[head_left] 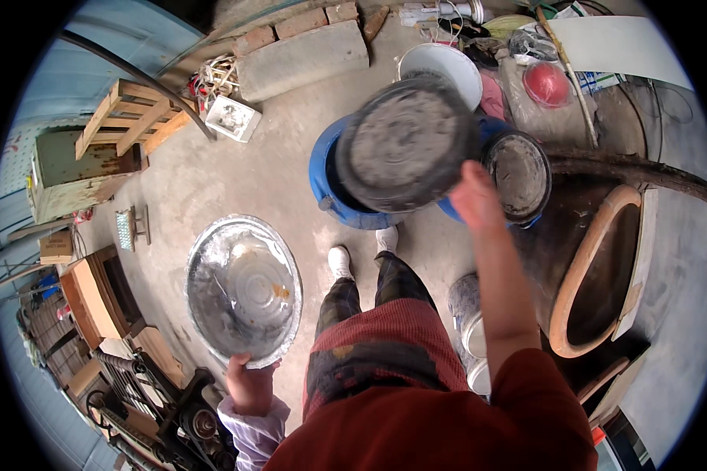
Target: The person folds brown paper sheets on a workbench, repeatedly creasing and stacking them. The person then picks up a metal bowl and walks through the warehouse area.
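My left hand (250,388) grips the near rim of a wide metal basin (243,275), its fingers curled over the edge. The basin is tilted up toward me, with pale wet streaks and a brownish patch inside. My right hand (478,198) holds a round black lid (404,141) by its right edge. Grey dust covers the lid's middle, and it looks slightly blurred. Beneath it stands a blue barrel (322,177), partly uncovered at its left and near side; its contents are too dark to make out. To the right, a second black dusty lid (517,177) rests on another blue barrel (450,210).
Behind the barrels stands a white bucket (440,67). A red rounded object (547,84) lies on sacks at the back right. Near my right leg are metal cans (465,298). A white box (233,118) and a concrete block (302,61) lie at the back left; machinery (153,400) stands lower left.
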